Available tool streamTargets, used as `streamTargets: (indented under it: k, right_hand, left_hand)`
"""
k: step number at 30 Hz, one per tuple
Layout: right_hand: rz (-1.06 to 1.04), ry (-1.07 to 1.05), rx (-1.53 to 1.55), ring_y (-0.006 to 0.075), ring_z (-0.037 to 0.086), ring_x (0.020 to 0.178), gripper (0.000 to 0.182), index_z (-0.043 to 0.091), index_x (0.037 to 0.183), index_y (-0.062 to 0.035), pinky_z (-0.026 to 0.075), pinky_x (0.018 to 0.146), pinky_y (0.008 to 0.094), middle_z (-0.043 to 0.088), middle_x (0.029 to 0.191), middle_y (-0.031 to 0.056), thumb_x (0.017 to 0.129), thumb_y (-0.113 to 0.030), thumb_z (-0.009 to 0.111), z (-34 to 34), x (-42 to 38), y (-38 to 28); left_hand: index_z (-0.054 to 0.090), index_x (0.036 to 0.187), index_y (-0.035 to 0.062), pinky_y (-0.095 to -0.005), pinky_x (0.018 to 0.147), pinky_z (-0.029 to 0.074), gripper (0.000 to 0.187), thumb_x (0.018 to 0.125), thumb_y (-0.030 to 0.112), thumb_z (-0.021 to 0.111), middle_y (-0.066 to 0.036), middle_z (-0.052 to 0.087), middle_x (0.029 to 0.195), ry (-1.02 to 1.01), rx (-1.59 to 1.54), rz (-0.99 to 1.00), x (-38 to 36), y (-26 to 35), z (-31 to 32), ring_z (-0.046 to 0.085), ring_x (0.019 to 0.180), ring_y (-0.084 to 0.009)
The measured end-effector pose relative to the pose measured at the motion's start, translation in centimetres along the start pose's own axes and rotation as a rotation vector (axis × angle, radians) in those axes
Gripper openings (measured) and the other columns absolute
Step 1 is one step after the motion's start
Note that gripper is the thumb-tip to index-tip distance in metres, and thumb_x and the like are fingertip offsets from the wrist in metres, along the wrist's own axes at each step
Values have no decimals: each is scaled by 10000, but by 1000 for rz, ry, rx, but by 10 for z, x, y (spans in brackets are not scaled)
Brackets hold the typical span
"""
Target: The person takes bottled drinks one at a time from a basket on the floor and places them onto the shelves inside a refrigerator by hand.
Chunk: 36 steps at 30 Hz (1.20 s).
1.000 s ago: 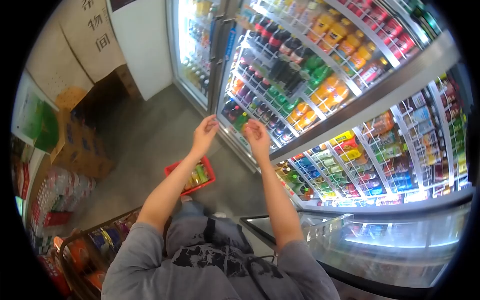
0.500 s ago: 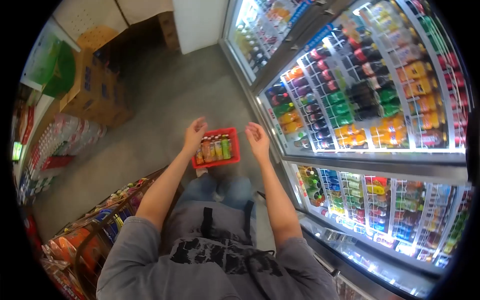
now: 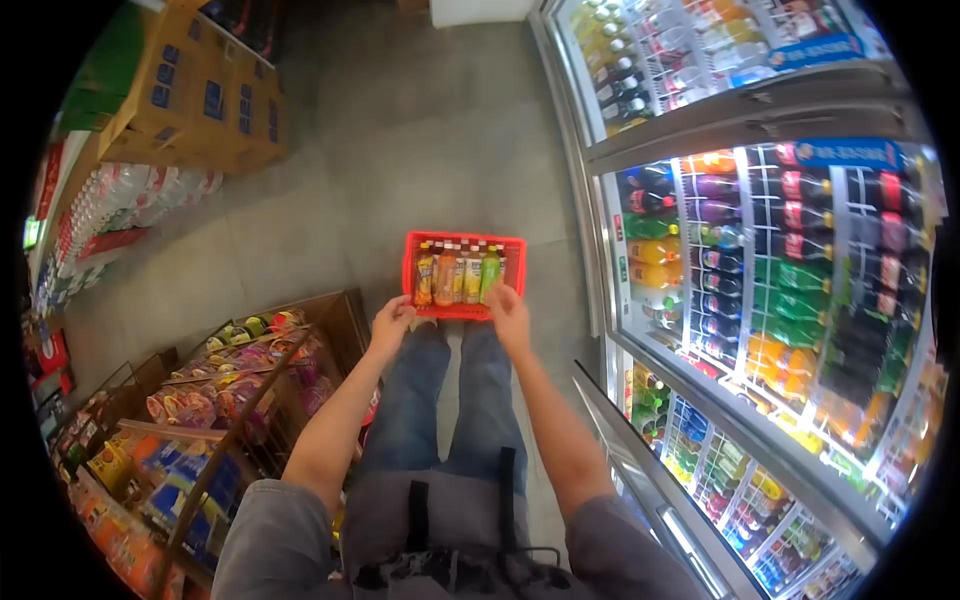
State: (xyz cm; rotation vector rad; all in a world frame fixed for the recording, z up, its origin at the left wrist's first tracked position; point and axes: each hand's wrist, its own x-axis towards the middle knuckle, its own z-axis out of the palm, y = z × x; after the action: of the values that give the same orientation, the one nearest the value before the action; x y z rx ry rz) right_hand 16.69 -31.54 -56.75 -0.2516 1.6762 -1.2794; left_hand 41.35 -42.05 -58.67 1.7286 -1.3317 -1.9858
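Note:
A red plastic basket [image 3: 466,237] sits in front of my feet. Several drink bottles [image 3: 458,277] with yellow, orange and green contents or labels stand in a row inside it. My left hand [image 3: 392,326] is beside the basket's near left corner, fingers loosely bent and holding nothing. At the near right corner, my right hand [image 3: 509,316] has its fingers a little apart, overlapping the rim in this view. The green bottle [image 3: 490,272] is the one closest to that hand.
Lit glass-door fridges [image 3: 780,290] full of bottles line the right, with a door edge [image 3: 640,455] jutting near my right arm. Left are snack racks [image 3: 225,400], a cardboard box stack [image 3: 205,95] and wrapped water bottles [image 3: 150,200]. Grey floor [image 3: 410,140] lies ahead.
Both hands have come down from above and either side of the basket to its near corners. My view has tilted and turned, showing more of the snack racks and my legs.

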Motion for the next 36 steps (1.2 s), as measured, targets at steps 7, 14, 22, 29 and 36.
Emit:
streamTargets:
  k: [7,14,22,29,36]
  right_hand:
    - [-24,1,-378,170,670,968,319,633,1190,1,519,850,303,709,1042,111,956,-215,643,-2,59,89]
    - [114,-74,-287,191,686,1002,362,620,1219,3,522,879,311,712,1084,150,934,-214,669,-1,137,200]
    - [98,-137,-344,222,692,924,381,617,1214,7,533,837,332,716,1012,146,917,-225,675,4,202,322]
    - [243,-192,-421,275,692,973,404,600,1238,25,530,844,356,707,1054,187,930,-232,645,-4,247,441]
    - [173,-213,-492,232,705,887,409,600,1267,18,545,777,328,719,1016,180,931,-212,634,24,256,413]
  left_hand:
    - [591,1287,68,-280,791,500,378,922,158,636,-69,696,1024,96,271,-102,87,-82,17,637,890,-142]
    - [581,1286,47,-296,857,505,396,915,163,656,-94,689,1040,91,271,-98,163,-154,57,644,974,-172]
    - [513,1355,23,-264,775,504,467,928,155,647,-80,650,1090,21,193,-150,246,-251,91,620,901,-131]
    - [506,1344,-22,-309,883,509,481,936,198,636,-152,659,1124,86,11,-196,302,-329,95,643,1020,-217]
    - [450,1392,7,-305,923,493,506,955,181,635,-125,608,1222,-87,-23,-216,314,-342,100,603,1079,-194]
